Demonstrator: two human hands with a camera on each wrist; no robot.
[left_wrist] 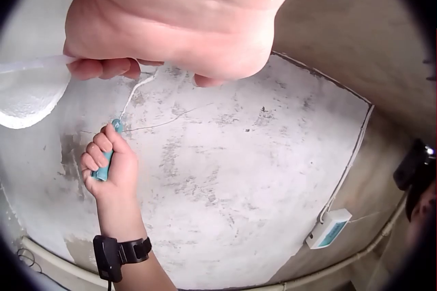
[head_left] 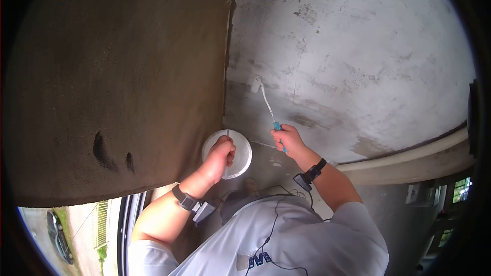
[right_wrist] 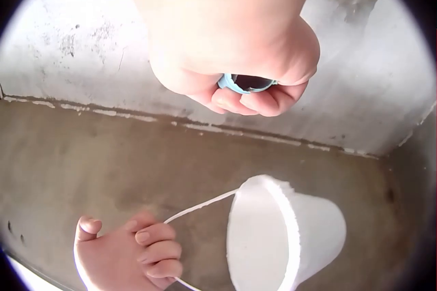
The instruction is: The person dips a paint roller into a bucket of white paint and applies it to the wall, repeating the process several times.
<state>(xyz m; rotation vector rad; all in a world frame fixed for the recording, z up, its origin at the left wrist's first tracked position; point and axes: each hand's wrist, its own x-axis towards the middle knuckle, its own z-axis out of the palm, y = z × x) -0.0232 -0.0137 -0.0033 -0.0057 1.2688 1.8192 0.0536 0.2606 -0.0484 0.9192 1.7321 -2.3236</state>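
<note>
My right hand (head_left: 287, 139) grips the blue handle of a small paint roller (head_left: 268, 102). The roller's white head overlaps the patchy wall (head_left: 332, 46), close to the corner. In the right wrist view the end of the blue handle (right_wrist: 239, 85) shows inside the curled fingers. My left hand (head_left: 221, 154) holds a white bucket (right_wrist: 317, 229) by its thin bail handle (right_wrist: 205, 204), fingers curled round it. The bucket hangs beside that hand, its open mouth and white inside wall showing.
A brown plastered wall (head_left: 128, 71) meets the patchy one at a corner on the left. A pale pipe (head_left: 404, 170) runs along the patchy wall's edge. A white box (left_wrist: 330, 229) is fixed near it. Cables cross the shirt (head_left: 286, 235), and a window opening (head_left: 76, 230) lies lower left.
</note>
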